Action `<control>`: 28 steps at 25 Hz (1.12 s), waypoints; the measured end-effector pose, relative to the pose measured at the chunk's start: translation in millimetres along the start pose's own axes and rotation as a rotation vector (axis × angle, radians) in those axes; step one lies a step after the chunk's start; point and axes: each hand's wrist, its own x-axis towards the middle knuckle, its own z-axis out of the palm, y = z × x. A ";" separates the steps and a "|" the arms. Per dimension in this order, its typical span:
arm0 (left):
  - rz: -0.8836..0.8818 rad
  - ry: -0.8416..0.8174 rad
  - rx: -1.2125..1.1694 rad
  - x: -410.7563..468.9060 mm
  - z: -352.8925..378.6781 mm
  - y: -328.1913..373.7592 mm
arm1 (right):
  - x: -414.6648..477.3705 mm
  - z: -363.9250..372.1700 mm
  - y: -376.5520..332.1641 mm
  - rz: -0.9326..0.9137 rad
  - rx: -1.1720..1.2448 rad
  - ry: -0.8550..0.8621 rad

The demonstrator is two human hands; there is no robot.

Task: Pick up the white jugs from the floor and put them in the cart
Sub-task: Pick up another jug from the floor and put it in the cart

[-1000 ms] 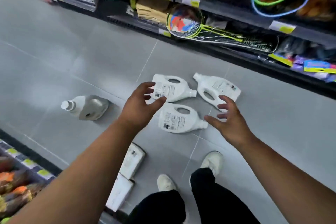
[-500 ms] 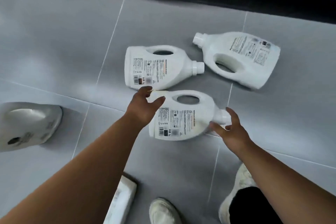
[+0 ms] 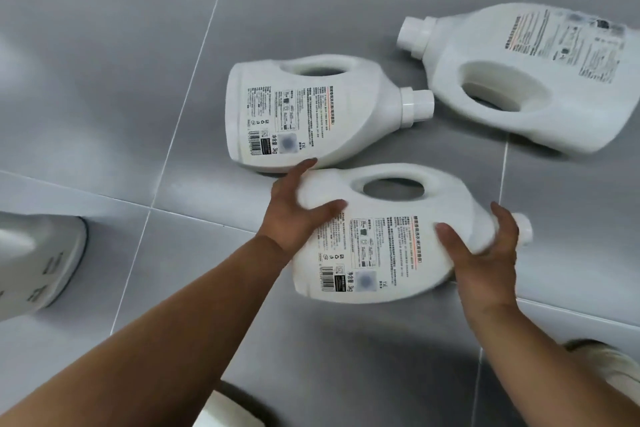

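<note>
head view: left hand (image 3: 294, 215) and right hand (image 3: 485, 253) clasp nearest jug (image 3: 388, 236) between them.

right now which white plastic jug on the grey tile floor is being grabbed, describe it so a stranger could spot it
On the grey tiled floor, three white plastic handled jugs lie on their sides in a cluster. The grabbed jug is the nearest one. Only it has hands on it: the left hand at its base, the right hand by its cap end.

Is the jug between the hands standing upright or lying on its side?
Lying on its side: the jug has its label facing up and its cap pointing sideways.
</note>
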 end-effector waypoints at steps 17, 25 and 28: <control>0.045 0.004 -0.669 -42.7 -22.9 51.6 | -13.3 -15.7 -96.5 -0.276 0.273 0.125; 0.252 -0.016 -0.625 -176.4 -112.2 319.3 | -145.1 -167.1 -319.5 -0.357 0.457 0.138; 0.310 -0.058 -0.644 -250.9 -138.7 432.4 | -218.7 -252.3 -410.2 -0.429 0.483 0.179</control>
